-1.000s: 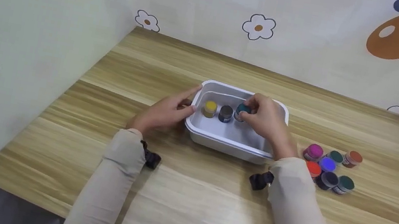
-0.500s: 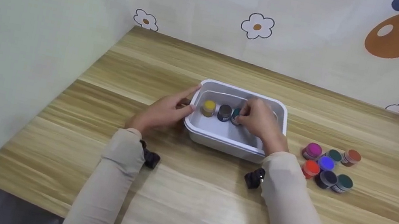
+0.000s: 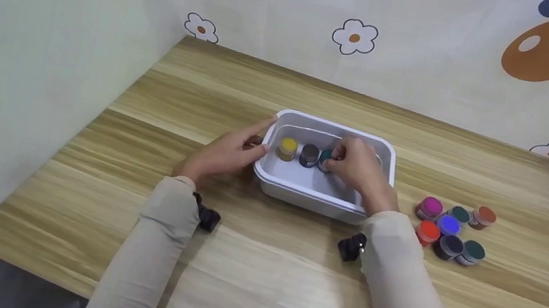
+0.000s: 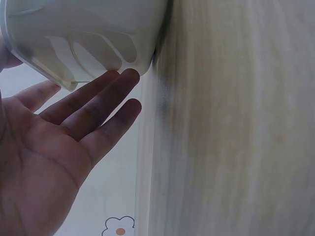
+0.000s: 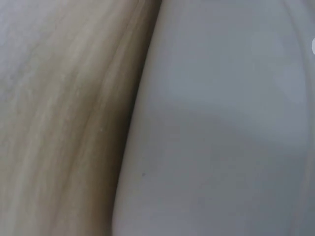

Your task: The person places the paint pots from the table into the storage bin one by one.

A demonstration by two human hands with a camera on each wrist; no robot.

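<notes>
A white plastic tub (image 3: 311, 200) stands mid-table. Inside it, a yellow-lidded paint jar (image 3: 287, 148) and a dark grey-brown one, the middle paint jar (image 3: 309, 154), stand in a row. My right hand (image 3: 359, 168) reaches in and pinches a teal-green paint jar (image 3: 325, 158) at the row's right end, partly hidden by the fingers. My left hand (image 3: 226, 155) rests against the tub's left end, thumb and forefinger at the rim. The left wrist view has the left fingers (image 4: 101, 105) nearly straight, touching the tub's outer wall. Only the tub's outer wall (image 5: 211, 118) fills the right wrist view, without the hand.
Right of the tub, several more paint jars stand close together, among them a magenta jar (image 3: 430, 207), a blue jar (image 3: 448, 225), a red jar (image 3: 428, 232) and an orange-brown jar (image 3: 483, 217). Patterned walls border the wooden table (image 3: 257, 286) at the back and left.
My right hand has moved slightly left and lower in the tub, bringing the teal-green jar closer to the dark middle one. During the last half second it barely moves. The left hand keeps its place.
</notes>
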